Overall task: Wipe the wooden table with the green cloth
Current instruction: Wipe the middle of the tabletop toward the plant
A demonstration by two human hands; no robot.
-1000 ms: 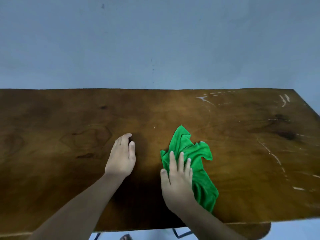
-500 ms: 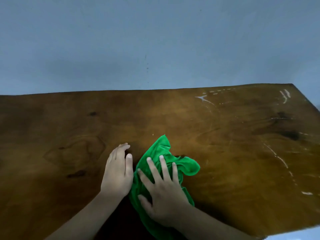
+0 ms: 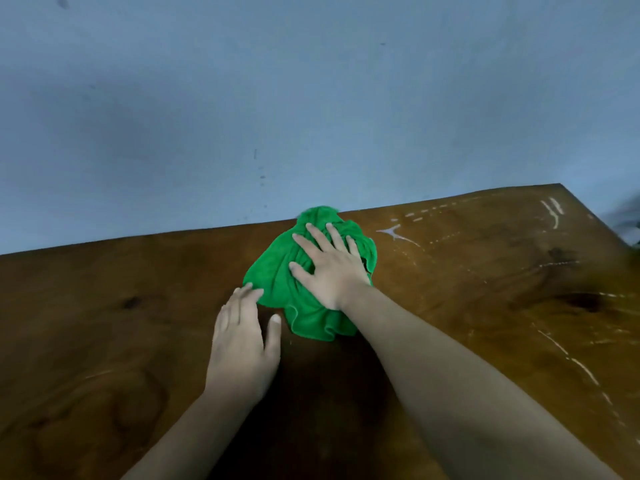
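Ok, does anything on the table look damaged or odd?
Yes: pale streaks and dashes mark the right half of the table, far edge to near side. Scratches or dried residue, I cannot tell. The cloth under the right hand lies just left of them.

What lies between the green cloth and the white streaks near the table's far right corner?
In the head view, only bare wooden table, marked by a white splash and a dashed white line; no objects there.

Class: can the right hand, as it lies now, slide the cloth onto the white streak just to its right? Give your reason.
Probably yes. The right hand presses flat on the cloth, the white streak lies close beside it, and only bare table shows between them.
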